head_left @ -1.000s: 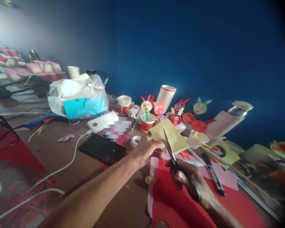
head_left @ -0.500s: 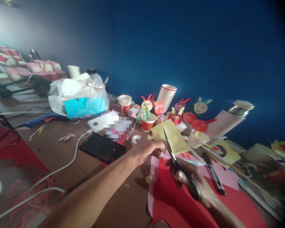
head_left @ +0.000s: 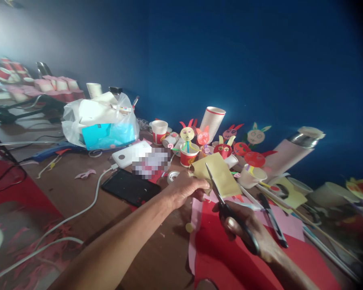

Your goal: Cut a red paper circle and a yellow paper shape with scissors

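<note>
Between thumb and fingers, my left hand [head_left: 189, 187] pinches the near left edge of a sheet of yellow paper [head_left: 226, 177]. My right hand [head_left: 245, 223] is closed round the black handles of a pair of scissors [head_left: 217, 189]. The blades point up and away, lying against the yellow paper just right of my left fingertips. I cannot tell how far apart the blades are. Below both hands lies red paper [head_left: 238, 262] over pink paper [head_left: 293, 225]. A black marker [head_left: 274, 223] rests on these, right of the scissors. A small yellow paper disc [head_left: 189, 228] sits by the pink edge.
Behind the yellow paper stand paper cups [head_left: 189, 156] with paper animal faces and a leaning cup stack [head_left: 213, 121]. A pink thermos [head_left: 290, 153] leans at right. On the left are a black phone [head_left: 130, 187], a white cable [head_left: 90, 207] and a stuffed plastic bag [head_left: 103, 121].
My right hand and the scissors have shifted slightly right and down, and the blade tips now sit a little further left. My left hand keeps its hold on the yellow paper.
</note>
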### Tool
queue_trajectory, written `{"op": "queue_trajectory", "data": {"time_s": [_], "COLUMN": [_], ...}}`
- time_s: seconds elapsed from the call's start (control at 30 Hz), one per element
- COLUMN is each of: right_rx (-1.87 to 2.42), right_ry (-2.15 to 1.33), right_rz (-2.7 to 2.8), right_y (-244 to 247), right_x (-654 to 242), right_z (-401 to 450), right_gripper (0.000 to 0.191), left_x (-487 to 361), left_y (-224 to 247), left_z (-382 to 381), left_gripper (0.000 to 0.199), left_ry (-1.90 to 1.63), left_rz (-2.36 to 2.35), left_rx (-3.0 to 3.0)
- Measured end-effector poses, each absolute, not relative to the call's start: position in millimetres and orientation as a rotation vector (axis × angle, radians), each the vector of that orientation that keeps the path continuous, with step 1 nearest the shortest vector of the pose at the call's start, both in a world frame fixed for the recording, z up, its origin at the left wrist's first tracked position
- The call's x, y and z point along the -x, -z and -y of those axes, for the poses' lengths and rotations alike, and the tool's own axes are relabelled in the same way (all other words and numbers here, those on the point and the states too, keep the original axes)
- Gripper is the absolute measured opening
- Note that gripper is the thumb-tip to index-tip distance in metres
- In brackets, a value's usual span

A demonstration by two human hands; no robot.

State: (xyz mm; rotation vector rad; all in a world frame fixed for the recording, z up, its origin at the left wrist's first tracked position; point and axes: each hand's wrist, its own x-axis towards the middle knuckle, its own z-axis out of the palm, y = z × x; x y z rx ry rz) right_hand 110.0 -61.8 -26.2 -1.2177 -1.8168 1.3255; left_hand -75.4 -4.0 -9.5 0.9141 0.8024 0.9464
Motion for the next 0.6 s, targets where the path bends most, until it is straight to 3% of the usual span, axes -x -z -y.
{"op": "queue_trajectory", "data": {"time_s": [0.6], "right_rx": [1.276], "right_ry": [-1.293], "right_rz": [1.934], "right_y": [17.2], "right_x": [-118.1], "right_z": [60.2], "right_gripper": [0.042], "left_x": [76.9], "left_y": [12.0], "left_z": [2.4], "left_gripper": [0.010], "left_ry": [-0.900], "left_rz": [-0.797], "left_rx": [-0.954]}}
